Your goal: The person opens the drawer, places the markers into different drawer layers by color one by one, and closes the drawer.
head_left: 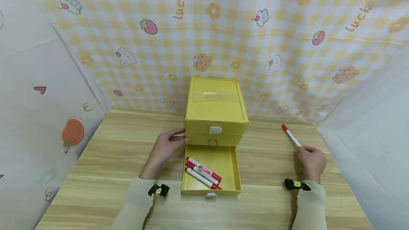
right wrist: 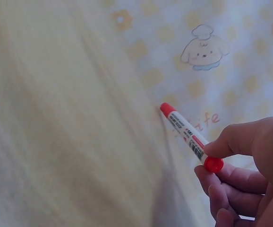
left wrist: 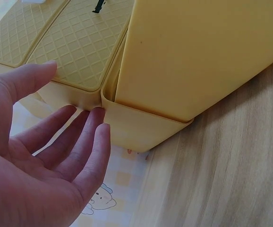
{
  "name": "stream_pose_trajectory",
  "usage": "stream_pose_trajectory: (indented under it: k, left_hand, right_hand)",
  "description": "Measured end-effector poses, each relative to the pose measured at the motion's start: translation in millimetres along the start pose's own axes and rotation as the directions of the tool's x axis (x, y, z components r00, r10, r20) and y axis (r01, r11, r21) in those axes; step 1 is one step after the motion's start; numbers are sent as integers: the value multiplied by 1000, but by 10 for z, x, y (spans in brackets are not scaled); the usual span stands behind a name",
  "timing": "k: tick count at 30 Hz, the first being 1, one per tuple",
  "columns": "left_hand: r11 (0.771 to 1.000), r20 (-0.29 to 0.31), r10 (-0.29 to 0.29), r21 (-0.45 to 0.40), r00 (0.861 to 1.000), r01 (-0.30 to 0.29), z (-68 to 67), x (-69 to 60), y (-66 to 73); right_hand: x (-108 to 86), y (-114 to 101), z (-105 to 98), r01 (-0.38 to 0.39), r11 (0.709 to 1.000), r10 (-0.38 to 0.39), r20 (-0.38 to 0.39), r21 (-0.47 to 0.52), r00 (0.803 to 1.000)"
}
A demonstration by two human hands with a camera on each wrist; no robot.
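A yellow drawer unit (head_left: 217,105) stands on the table with its lowest drawer (head_left: 238,173) pulled out. Several red-and-white markers (head_left: 202,173) lie slanted in that drawer. My left hand (head_left: 166,147) rests against the unit's left side, its fingertips at a corner and the thumb by the front. In the left wrist view, the fingers of this hand (left wrist: 56,146) look relaxed, with nothing held. Off to the right, my right hand (head_left: 312,160) pinches one end of a red-capped marker (head_left: 292,137) between thumb and fingers; its cap points away from me.
The wood-grain table (head_left: 127,152) ends at a yellow checked curtain (head_left: 159,63) behind the unit. White cloth panels flank both sides. The open drawer sticks out toward me between my two hands.
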State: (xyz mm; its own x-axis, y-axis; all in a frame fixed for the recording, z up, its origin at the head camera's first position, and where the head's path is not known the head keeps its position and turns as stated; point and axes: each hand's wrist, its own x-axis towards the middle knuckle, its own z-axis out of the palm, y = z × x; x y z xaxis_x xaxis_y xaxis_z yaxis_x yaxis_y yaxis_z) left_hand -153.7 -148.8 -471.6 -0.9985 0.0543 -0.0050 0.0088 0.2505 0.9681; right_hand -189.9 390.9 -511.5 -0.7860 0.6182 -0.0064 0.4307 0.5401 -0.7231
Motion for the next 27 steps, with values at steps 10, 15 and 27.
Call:
stream_pose_trajectory:
  k: [10, 15, 27]
  left_hand:
    - [1000, 3, 1, 0, 1000, -1, -3, -2, 2]
    - [999, 8, -13, -30, 1000, 14, -1, -6, 0]
    - [1000, 7, -15, -27, 1000, 15, -4, -4, 10]
  right_hand:
    - [-110, -269, -126, 54, 998, -54, 8, 26, 999]
    - [-219, -469, -203, 63, 996, -65, 32, 65, 997]
    - [-510, -901, -376, 119, 964, -140, 74, 237, 987]
